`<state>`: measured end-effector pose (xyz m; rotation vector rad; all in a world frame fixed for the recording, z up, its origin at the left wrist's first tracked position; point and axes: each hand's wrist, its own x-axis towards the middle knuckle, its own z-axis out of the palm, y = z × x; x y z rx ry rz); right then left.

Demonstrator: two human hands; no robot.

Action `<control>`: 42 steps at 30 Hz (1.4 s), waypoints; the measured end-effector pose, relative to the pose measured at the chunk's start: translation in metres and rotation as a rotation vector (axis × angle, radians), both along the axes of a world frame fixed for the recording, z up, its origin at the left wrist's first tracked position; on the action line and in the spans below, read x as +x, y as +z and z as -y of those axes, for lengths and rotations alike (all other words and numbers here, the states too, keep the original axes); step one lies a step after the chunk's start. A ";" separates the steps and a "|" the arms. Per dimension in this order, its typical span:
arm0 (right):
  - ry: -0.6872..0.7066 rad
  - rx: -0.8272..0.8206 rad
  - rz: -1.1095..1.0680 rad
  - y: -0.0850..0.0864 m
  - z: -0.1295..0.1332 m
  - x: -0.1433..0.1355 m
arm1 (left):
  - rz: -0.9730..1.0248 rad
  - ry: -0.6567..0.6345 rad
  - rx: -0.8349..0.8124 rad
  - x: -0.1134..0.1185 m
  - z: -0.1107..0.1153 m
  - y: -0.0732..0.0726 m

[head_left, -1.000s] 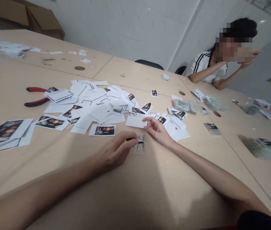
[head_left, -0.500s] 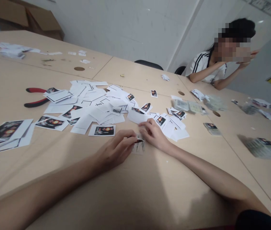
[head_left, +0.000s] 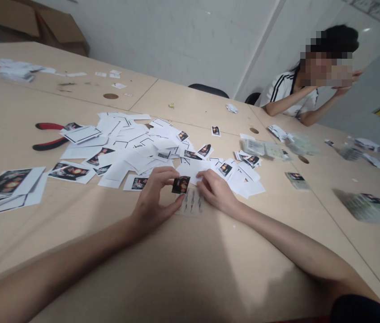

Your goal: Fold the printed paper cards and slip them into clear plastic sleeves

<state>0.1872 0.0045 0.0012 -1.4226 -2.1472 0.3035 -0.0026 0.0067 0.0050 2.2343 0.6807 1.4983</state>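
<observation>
A small printed card (head_left: 181,184), black with red and orange artwork, is pinched by its edges between the thumb and fingers of my left hand (head_left: 158,195). It is tilted up above a clear plastic case (head_left: 192,207) lying flat on the table. Several slim dark pieces show in the case; their kind is too small to tell. My right hand (head_left: 215,190) rests at the case's upper right corner, fingers curled in against it. Behind both hands spreads a heap of white paper cards (head_left: 132,148), some with the same dark print.
Red-handled pliers (head_left: 50,146) lie left of the heap. A stack of printed cards (head_left: 11,188) is at the left. Clear cases (head_left: 371,208) stand in a row at the right. Across the table (head_left: 183,278) sits a person (head_left: 292,96) with raised hands. A cardboard box (head_left: 62,27) is behind.
My left hand has lifted slightly and turned, its fingers spreading around the card, so the printed face now shows. More of the clear case is uncovered. My right hand has barely moved.
</observation>
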 end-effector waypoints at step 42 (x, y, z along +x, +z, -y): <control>0.157 0.066 -0.587 -0.001 0.023 -0.013 | 0.156 -0.015 -0.344 0.004 0.011 0.004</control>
